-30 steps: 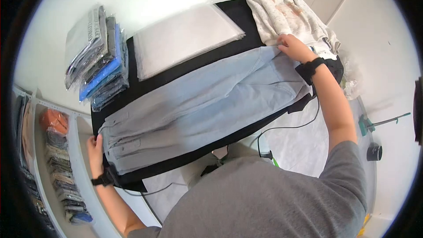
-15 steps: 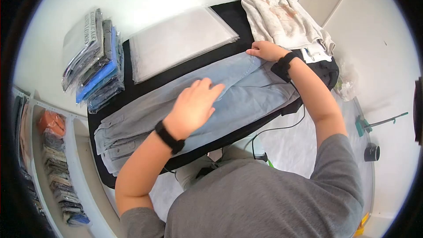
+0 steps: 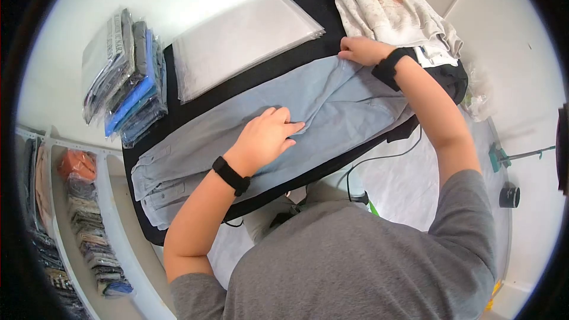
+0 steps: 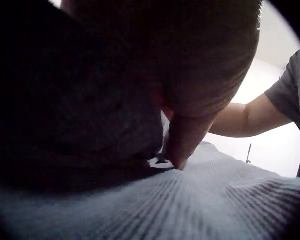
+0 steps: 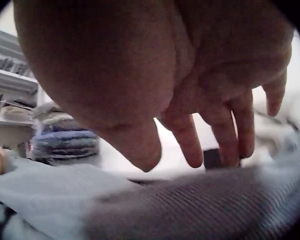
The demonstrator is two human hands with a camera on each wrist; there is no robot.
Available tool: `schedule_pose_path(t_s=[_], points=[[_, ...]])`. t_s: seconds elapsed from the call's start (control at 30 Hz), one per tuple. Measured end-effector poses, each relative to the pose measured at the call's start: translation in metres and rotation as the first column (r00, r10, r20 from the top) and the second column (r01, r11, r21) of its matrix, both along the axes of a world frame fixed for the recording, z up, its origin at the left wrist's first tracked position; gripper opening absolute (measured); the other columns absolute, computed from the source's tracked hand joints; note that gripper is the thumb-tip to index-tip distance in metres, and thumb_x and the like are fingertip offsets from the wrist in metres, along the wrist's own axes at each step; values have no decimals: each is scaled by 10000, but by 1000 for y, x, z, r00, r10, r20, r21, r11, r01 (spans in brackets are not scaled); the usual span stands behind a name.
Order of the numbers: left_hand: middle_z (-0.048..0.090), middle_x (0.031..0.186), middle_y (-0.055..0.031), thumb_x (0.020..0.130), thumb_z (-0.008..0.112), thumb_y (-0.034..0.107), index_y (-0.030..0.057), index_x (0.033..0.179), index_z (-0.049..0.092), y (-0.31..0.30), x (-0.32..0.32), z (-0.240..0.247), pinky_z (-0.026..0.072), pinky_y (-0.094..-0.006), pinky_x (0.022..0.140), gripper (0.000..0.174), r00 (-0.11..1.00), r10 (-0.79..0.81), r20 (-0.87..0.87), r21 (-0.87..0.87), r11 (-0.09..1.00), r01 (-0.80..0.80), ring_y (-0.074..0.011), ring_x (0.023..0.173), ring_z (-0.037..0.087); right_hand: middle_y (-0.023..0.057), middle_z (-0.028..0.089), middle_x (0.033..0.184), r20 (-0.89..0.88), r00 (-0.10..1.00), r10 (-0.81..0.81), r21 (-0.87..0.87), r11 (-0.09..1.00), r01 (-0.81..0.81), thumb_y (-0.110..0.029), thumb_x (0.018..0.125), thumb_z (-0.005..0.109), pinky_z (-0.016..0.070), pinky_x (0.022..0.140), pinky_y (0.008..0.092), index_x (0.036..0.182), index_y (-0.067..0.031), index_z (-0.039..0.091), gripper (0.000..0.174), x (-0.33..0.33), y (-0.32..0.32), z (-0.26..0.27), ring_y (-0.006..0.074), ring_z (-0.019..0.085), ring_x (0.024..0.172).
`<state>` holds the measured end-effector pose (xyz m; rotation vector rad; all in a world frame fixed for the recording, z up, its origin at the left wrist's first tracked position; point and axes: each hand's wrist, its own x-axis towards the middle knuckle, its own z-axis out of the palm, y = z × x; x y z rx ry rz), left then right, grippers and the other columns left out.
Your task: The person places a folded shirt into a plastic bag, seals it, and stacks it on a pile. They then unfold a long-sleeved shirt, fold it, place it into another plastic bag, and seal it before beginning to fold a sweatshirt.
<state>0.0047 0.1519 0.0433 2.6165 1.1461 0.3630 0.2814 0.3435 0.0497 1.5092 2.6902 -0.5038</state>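
Note:
A long light blue corduroy garment lies folded lengthwise across the black-covered table, its buttoned end at the left. My left hand rests on the middle of the garment, forefinger and thumb apart; in the left wrist view the dark hand has a fingertip at the ribbed cloth. At the garment's far edge towards the right is my right hand. Spread fingers point downward by the cloth in the right wrist view, with gaps between them.
Flat clear plastic bags lie behind the garment. A stack of bagged clothes stands at the back left, and a pale patterned sweatshirt at the back right. Shelves with packed clothes stand left. A cable hangs at the front.
My left hand has left the garment's buttoned end and moved right to its middle. My right hand has shifted left along the far edge.

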Motion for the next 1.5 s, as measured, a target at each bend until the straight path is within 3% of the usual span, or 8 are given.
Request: schedule_pose_path(t_s=[0.1,0.4,0.6,0.73,0.8,0.9,1.07,1.5], points=[[494,975,-72,760,630,143,155,1149,599,-13,8,2,472,-352,728,390,991,69,-114,-4,998,-70,-251,927,499,127,592,1068,45,990,136,565,813,-137,-207,840,552,450,828,409,1086,-68,561,282,-16,-40,17,315,559,984],[400,1301,-233,825,582,175,79,1301,437,-58,-16,23,370,-438,977,507,973,130,193,-94,989,-114,-417,1175,408,180,182,1471,154,979,136,41,989,-144,-530,893,393,274,952,658,1404,-256,280,591,-98,-138,-18,468,214,1310],[267,1432,-207,910,463,359,121,1389,309,-131,-145,6,268,-472,1046,557,511,716,-475,17,588,-808,-416,1316,239,169,143,1486,147,985,95,37,994,-101,-607,859,392,246,968,660,1424,-212,233,708,-96,-139,-17,456,169,1330],[258,1444,-201,913,479,348,91,1370,348,-185,-198,-10,219,-430,1074,541,535,803,-264,4,555,-832,-354,1342,235,173,154,1481,198,974,108,29,993,-115,-541,860,447,241,997,623,1420,-186,242,694,-104,-143,-3,434,186,1333],[381,1369,-175,888,537,308,78,1264,481,-196,-219,-2,283,-412,1043,445,557,797,233,-210,600,-772,-323,1284,346,176,169,1476,224,968,114,53,990,-129,-476,859,506,240,1009,606,1416,-179,250,682,-111,-152,5,421,201,1333],[586,1069,-156,859,587,328,-3,1131,555,-198,-258,-11,417,-341,859,429,118,925,360,-213,205,-955,-253,1015,539,172,284,1424,-88,950,301,349,902,-253,-139,765,632,260,1014,565,1368,-141,339,670,-143,-181,12,357,295,1307],[610,968,-194,766,604,579,-108,1014,583,-168,-283,-2,425,-333,819,730,-140,990,3,-642,-105,-759,-235,936,557,159,306,1411,-184,910,371,348,891,-293,-318,835,569,215,999,619,1339,-212,405,540,-201,-245,-15,387,269,1299],[475,1296,-121,758,675,424,36,1238,493,-153,-287,6,417,-463,883,644,-161,984,79,-977,44,-208,-261,1164,459,137,290,1422,-185,917,353,395,881,-259,-439,807,580,193,991,644,1299,-244,467,542,-200,-255,-45,395,239,1304]])
